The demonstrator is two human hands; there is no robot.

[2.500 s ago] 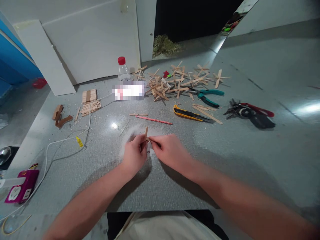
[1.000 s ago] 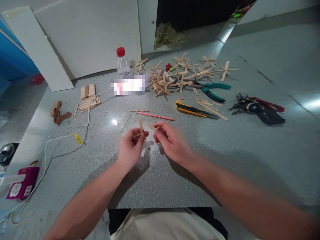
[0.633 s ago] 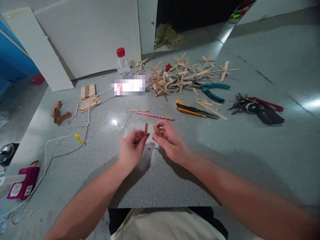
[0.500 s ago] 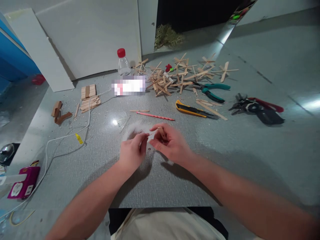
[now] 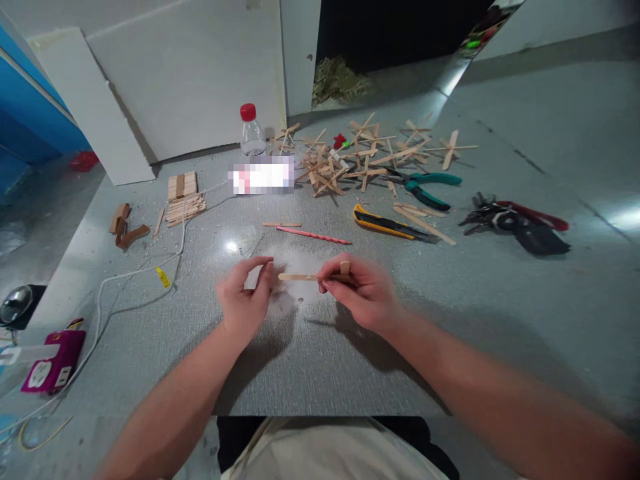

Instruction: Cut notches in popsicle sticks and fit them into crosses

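My right hand (image 5: pixel 363 290) is closed around a wooden craft stick (image 5: pixel 297 277), whose rounded end points left over the table. A short piece of another craft stick (image 5: pixel 345 268) shows upright between the same fingers. Whether the two are joined is hidden by the hand. Just left of the long stick's tip is my left hand (image 5: pixel 245 293), with thumb and fingertips brought together in a pinch. Anything between those fingertips is too small to make out. Beyond the hands lie a red and white striped pencil (image 5: pixel 315 235) and a single craft stick (image 5: pixel 283 225).
Crossed craft-stick pieces (image 5: pixel 325 170) are heaped at the back, near teal-handled pliers (image 5: pixel 430 190). A yellow utility knife (image 5: pixel 390 225) and a red-handled punch tool (image 5: pixel 520 223) lie right. Left are bundled sticks (image 5: pixel 183 187), a white cable (image 5: pixel 135 272) and a red-capped bottle (image 5: pixel 253 137).
My hands have moved apart, the left one leftward and the right one slightly right. The craft stick in my right hand has turned and now shows lengthwise. Table objects keep their places.
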